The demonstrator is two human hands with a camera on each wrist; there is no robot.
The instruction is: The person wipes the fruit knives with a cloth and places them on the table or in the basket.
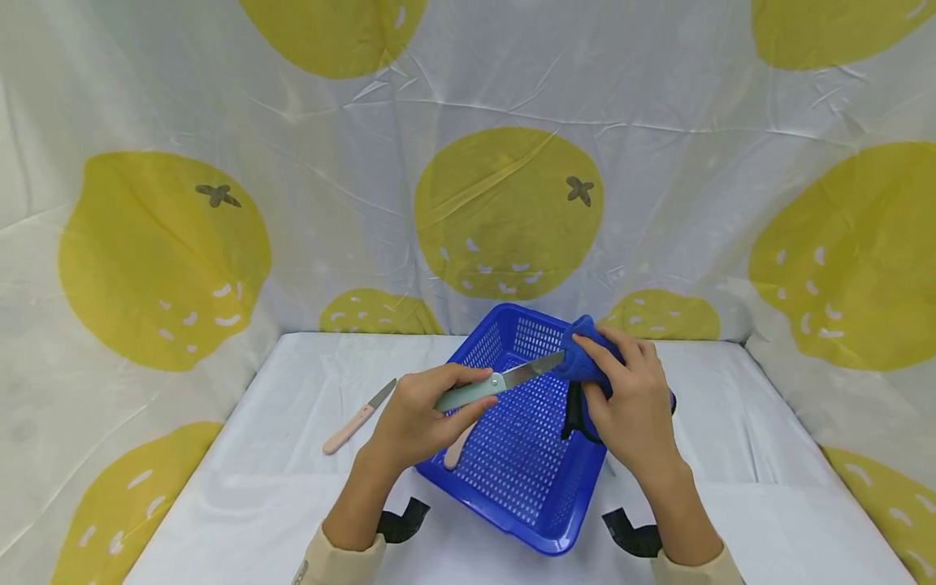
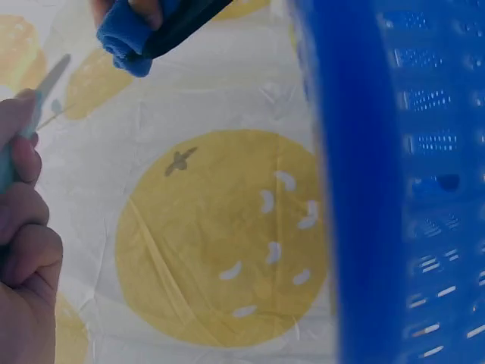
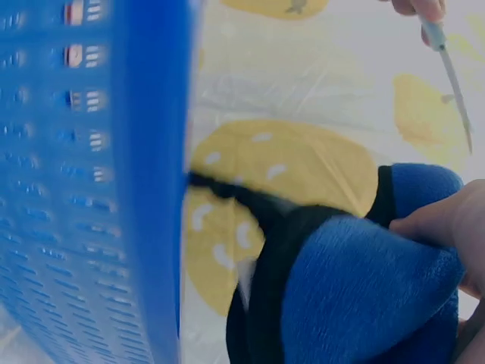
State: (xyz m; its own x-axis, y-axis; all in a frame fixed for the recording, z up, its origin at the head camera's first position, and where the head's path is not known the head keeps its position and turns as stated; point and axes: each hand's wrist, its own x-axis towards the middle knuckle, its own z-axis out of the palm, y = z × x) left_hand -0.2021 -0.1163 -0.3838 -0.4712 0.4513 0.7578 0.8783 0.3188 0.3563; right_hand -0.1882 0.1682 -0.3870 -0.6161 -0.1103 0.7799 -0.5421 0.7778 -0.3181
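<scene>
My left hand grips a small knife by its mint-green handle, the blade pointing right and slightly up. Opposite it, my right hand holds a bunched blue cloth with black edging. In the head view the blade's tip overlaps the cloth's left side. Black trim of the cloth hangs below the fingers in the right wrist view. Both hands are above a blue plastic basket, which sits at an angle on the table. The left wrist view shows the left fingers curled round the handle.
A knife with a pale pink handle lies on the white-covered table, left of the basket. Another pale pink handle shows inside the basket, partly behind my left hand. A lemon-print curtain hangs behind the table.
</scene>
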